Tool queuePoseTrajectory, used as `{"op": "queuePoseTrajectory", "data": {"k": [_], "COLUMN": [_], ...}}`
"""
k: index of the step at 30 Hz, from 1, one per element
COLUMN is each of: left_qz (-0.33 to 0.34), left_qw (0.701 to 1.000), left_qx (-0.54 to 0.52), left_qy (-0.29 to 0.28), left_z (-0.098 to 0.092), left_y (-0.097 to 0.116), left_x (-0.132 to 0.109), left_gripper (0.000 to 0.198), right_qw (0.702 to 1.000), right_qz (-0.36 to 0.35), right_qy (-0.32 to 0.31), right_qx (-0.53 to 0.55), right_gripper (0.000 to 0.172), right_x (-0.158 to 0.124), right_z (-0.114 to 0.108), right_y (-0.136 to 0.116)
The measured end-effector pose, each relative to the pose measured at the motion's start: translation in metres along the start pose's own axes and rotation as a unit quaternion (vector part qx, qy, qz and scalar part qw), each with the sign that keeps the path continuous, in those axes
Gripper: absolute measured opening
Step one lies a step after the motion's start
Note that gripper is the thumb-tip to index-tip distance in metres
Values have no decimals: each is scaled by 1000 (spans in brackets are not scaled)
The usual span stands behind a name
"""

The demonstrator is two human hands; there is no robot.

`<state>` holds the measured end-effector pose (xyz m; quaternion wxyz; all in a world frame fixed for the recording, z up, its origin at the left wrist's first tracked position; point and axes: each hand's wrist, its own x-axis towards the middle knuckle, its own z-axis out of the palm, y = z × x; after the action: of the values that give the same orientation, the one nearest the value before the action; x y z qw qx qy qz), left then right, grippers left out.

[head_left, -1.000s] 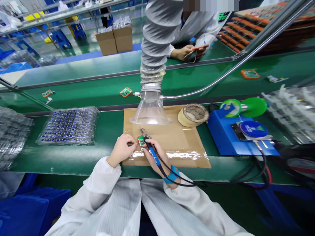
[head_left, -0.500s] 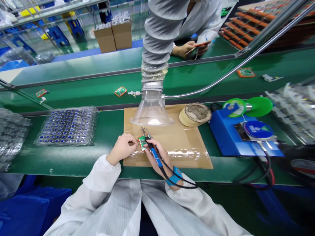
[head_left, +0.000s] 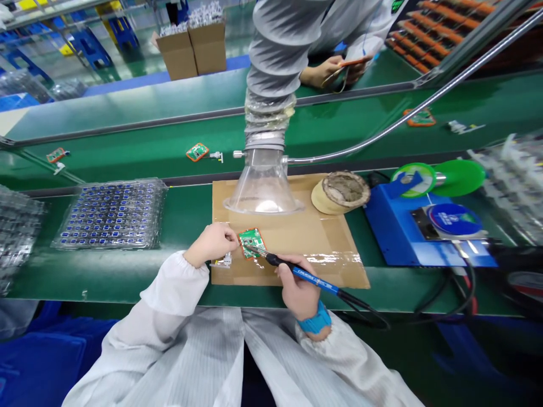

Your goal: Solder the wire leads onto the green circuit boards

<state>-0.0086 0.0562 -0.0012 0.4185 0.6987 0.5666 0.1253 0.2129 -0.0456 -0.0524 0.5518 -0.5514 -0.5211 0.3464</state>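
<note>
A green circuit board with an orange rim (head_left: 251,243) lies on the brown cardboard sheet (head_left: 305,232). My left hand (head_left: 215,243) is closed in a pinch at the board's left edge; what its fingertips hold is too small to name. Just below them, a small white connector (head_left: 224,260) rests on the cardboard. My right hand (head_left: 300,285) grips a blue and black soldering iron (head_left: 311,277), whose tip points left and reaches over the middle of the board. A clear fume hood (head_left: 265,183) hangs above.
A round pot (head_left: 340,192) stands at the cardboard's back right, beside a blue soldering machine (head_left: 390,226). Component trays (head_left: 114,215) lie at left. Boards like this one (head_left: 197,151) sit on the green belt (head_left: 156,152). Across it, a person's hands (head_left: 326,72) hold an orange-edged piece.
My right hand has moved right and down, and the iron has swung from steep to nearly level, uncovering the board. On the belt, the boards appear further left.
</note>
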Motion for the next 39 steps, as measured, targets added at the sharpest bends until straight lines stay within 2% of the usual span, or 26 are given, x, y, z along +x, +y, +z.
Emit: {"op": "queuePoseTrajectory", "data": {"k": [7, 18, 23, 39], "left_qz": [5, -10, -28, -25], "left_qw": [1000, 999, 998, 998], "left_qx": [10, 38, 50, 50], "left_qy": [-9, -24, -33, -25], "left_z": [-4, -5, -6, -5], "left_y": [4, 10, 12, 12], "left_x": [3, 3, 2, 2], "left_gripper": [14, 15, 14, 14], "right_qw": [999, 995, 995, 994], "right_qz": [-13, -55, -70, -86], "right_qy": [-24, -17, -8, -9], "right_qx": [-33, -82, -76, -73], "right_gripper": [16, 11, 10, 5], "right_x": [4, 4, 6, 3], "right_z": [4, 6, 6, 4], "right_y": [-6, -9, -10, -9]}}
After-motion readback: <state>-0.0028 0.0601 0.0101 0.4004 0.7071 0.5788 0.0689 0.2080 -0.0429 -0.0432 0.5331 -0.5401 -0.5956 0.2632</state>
